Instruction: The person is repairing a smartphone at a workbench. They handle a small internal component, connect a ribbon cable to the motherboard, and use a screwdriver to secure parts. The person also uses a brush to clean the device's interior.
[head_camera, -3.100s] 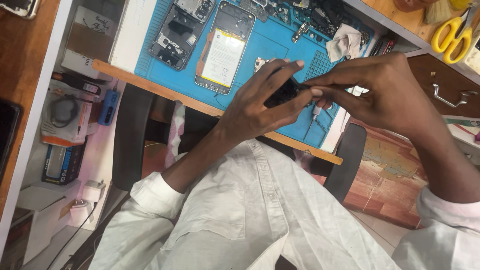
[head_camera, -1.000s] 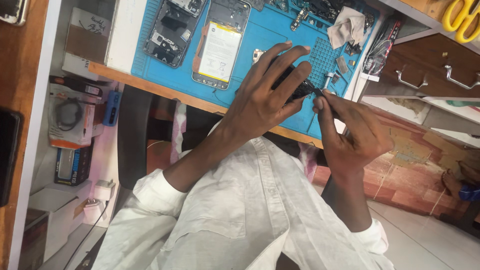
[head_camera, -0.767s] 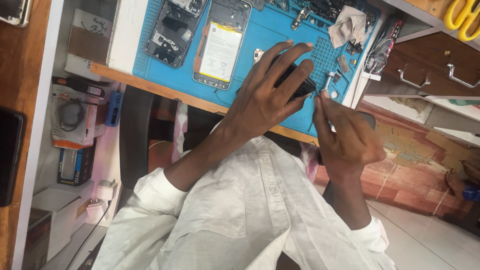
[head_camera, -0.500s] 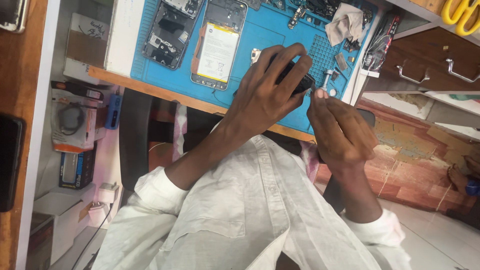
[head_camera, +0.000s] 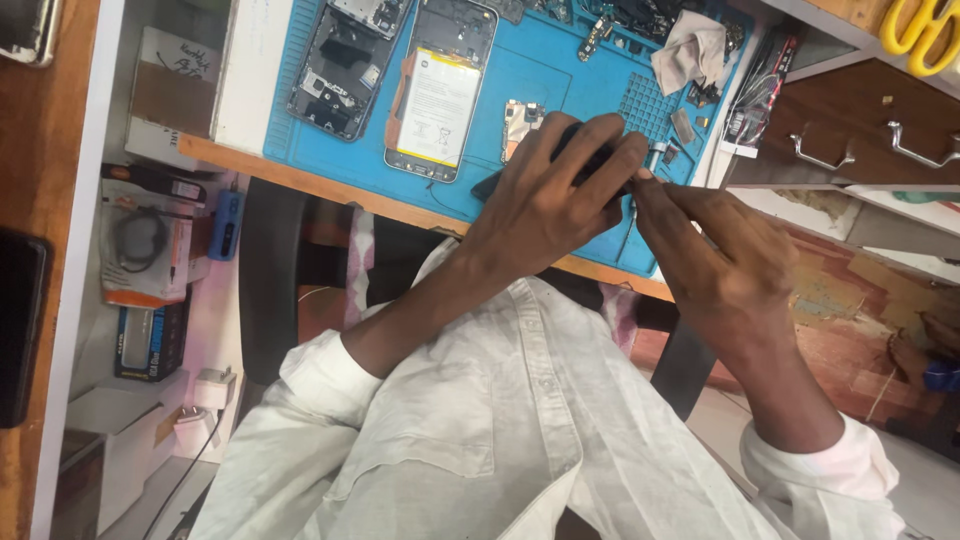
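Head camera shows our left hand (head_camera: 555, 195) clamped around a dark phone (head_camera: 590, 165) at the near edge of the blue mat (head_camera: 560, 90). Our right hand (head_camera: 715, 265) pinches at the phone's right end, fingertips touching it. Beside them lie an opened phone (head_camera: 440, 90), a stripped frame (head_camera: 345, 65) and a crumpled cloth (head_camera: 690, 50).

Left hand (head_camera: 545, 200) grips a dark phone (head_camera: 590, 160) over the blue mat (head_camera: 540, 90); right hand (head_camera: 725, 265) touches it.
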